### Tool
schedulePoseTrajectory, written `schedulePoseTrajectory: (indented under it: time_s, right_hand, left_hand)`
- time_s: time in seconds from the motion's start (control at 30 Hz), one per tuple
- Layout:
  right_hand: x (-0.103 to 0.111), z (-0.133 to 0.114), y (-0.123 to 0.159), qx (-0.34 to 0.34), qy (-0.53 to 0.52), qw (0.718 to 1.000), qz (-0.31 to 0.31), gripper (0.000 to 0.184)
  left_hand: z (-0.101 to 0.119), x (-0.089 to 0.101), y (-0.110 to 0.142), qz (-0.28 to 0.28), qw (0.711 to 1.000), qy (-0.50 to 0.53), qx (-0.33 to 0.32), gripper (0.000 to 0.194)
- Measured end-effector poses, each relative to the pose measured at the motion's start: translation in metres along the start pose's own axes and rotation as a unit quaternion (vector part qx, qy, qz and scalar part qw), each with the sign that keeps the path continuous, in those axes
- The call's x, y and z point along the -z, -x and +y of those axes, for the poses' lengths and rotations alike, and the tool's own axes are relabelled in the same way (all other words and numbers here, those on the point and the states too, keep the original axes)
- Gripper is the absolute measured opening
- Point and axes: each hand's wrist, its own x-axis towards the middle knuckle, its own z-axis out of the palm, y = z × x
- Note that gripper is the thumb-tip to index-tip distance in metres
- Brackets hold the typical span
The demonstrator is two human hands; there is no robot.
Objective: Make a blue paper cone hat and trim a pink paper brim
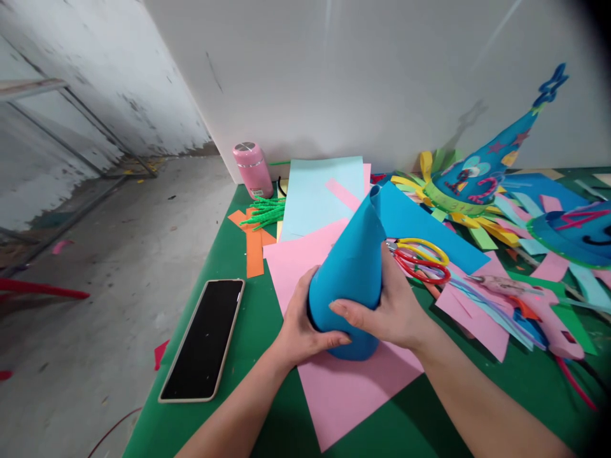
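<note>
Blue cone: a rolled paper cone (351,273) is held at the centre of the view, tip up and leaning slightly to the right, above a pink sheet (363,397) on the green table (267,394); whether its base is touching the sheet cannot be told.
Left hand: the cone's lower left side is gripped by the left hand (305,324), with the thumb laid across the near face close to the base.
Right hand: the right side is gripped by the right hand (394,305), its thumb pressed on the near face a little higher; the fingers of both hands are partly hidden behind the paper.
Weight and stiffness: the cone is judged to be very light, made of thin card that is springy along its length but easily dented where the wall is hollow.
Weak spot: a curled edge is shown at the tip, so creasing or unrolling there is thought likely if it is pinched hard.
Best hold: the wide lower part is judged safest, with flat thumbs and light, even pressure from both sides; little slipping is expected from the matt surface.
Right of the cone: scissors (422,261) and a pink glue gun (529,296) are laid among paper scraps.
Left of the cone: a phone (203,340) is placed near the table edge.
</note>
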Motion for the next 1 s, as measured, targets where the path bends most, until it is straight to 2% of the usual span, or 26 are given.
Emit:
schedulePoseTrajectory:
  time_s: [0.6,1.0]
  right_hand:
    - [0.0002,-0.0008,-0.0008,-0.027,-0.014,0.999,-0.013,0.094]
    - [0.0009,-0.0009,0.0007,-0.021,-0.005,1.0,-0.008,0.093]
  left_hand:
    - [0.0016,-0.0014,0.0008,0.005,1.0,0.001,0.016,0.105]
    - [-0.0019,-0.0006,0.0006,0.008,1.0,-0.007,0.013,0.105]
